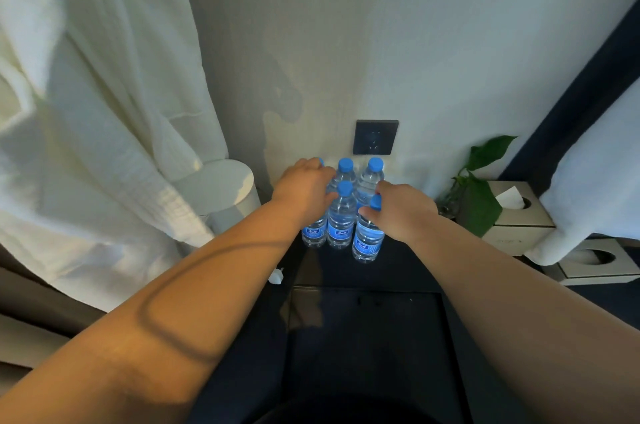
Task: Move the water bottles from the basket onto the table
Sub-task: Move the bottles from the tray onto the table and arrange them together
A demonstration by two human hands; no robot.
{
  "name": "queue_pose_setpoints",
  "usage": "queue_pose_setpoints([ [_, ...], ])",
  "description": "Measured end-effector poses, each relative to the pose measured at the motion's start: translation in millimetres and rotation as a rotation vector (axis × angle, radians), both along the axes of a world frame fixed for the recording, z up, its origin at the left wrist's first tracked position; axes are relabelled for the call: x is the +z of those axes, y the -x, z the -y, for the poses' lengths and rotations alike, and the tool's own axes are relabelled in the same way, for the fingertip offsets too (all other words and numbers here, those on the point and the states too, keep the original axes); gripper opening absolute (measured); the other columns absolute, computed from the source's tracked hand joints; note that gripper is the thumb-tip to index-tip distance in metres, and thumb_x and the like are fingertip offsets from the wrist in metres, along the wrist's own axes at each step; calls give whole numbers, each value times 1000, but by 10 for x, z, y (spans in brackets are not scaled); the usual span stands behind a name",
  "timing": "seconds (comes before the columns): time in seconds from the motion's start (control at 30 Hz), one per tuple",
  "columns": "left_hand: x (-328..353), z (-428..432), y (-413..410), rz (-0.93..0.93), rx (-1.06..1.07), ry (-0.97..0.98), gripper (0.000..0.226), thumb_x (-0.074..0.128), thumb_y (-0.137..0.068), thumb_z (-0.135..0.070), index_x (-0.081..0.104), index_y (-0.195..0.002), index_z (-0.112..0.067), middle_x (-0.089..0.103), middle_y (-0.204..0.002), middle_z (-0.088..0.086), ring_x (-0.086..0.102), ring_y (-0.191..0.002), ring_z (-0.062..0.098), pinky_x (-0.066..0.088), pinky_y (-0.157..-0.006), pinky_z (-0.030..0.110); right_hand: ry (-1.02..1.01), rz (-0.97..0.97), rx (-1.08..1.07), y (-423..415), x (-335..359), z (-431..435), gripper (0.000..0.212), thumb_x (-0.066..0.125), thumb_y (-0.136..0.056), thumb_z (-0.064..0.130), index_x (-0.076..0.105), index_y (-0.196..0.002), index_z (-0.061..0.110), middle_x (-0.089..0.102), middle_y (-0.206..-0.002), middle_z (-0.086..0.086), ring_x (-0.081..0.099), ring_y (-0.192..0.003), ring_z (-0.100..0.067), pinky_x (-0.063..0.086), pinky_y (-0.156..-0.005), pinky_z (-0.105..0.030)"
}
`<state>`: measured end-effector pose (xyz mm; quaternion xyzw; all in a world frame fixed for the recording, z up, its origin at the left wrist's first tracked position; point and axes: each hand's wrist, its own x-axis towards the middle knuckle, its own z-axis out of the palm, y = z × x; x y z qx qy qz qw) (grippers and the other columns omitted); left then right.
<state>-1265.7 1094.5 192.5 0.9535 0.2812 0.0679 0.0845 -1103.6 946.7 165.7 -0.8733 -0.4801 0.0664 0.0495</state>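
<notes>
Several clear water bottles with blue caps and blue labels stand upright in a tight cluster on the dark table (398, 271) against the wall. My left hand (304, 190) wraps the top of the front-left bottle (314, 233), hiding its cap. My right hand (403, 210) grips the neck of the front-right bottle (367, 243) just under its cap. Between them stands a middle bottle (341, 216), with two more bottles (370, 178) behind, near the wall. No basket is in view.
A white bathrobe (97, 119) hangs at the left beside a white round bin (225, 191). A dark wall socket (375, 137) sits above the bottles. A green plant (479, 191), tissue boxes (519, 219) and a white towel (595, 181) crowd the right.
</notes>
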Motion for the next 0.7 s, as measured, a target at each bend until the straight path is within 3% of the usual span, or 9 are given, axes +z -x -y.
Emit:
queue_pose_setpoints([
  [0.13,-10,176,-100,-37,-51,-9,42,59,-100,-37,61,-140,-23,61,-126,7,56,-117,28,49,-96,41,-38,-2,-3,22,45,-30,35,62,-95,57,50,-104,25,62,-95,2,58,-81,-19,39,-58,-32],
  [0.4,-53,284,-100,-74,-6,-87,35,54,-101,-39,64,-134,-33,59,-119,3,51,-119,27,35,-98,44,-121,-61,-23,-11,46,-37,39,63,-100,47,56,-125,18,68,-105,-5,65,-93,-27,47,-69,-36],
  [0.57,-59,314,-110,-115,-3,-87,37,56,-99,-37,62,-135,-32,58,-122,4,50,-121,29,39,-96,45,-88,-147,56,-97,125,-31,34,59,-99,28,57,-132,18,68,-116,-9,65,-97,-28,54,-79,-39],
  [0.7,-33,293,-97,-135,-2,-59,41,58,-98,-35,61,-139,-33,58,-127,4,49,-123,28,40,-99,45,-98,-128,21,-148,123,-49,37,61,-101,35,58,-132,14,67,-116,-9,63,-97,-26,49,-77,-36],
])
